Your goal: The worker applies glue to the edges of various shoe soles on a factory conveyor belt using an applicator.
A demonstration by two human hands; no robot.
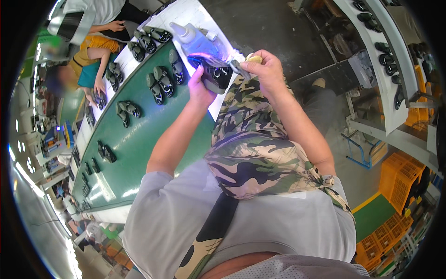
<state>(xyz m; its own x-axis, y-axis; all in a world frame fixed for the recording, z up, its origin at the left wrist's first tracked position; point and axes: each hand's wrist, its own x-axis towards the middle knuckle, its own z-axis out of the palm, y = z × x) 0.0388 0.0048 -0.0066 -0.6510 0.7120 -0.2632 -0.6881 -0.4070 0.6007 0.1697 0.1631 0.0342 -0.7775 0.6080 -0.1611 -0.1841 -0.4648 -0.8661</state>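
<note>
My left hand (201,90) grips a dark shoe (217,76) with glossy black parts, its thumb along the near side. Close to the shoe's right end, my right hand (266,70) is closed in a pinch on a small yellowish piece (254,59), like a pad or folded cloth. A greyish part by those fingertips is too small to make out. Just beyond the shoe, a translucent squeeze bottle (197,43) with a pointed nozzle stands on the white ledge (204,16). Purple-blue light falls on the shoe, the bottle and my left hand.
Several pairs of similar shoes (160,83) lie along the green conveyor belt (139,144) to my left. Across it, a person in yellow (88,60) handles a shoe. At right are a shelf (367,56) with shoes and orange crates (400,179).
</note>
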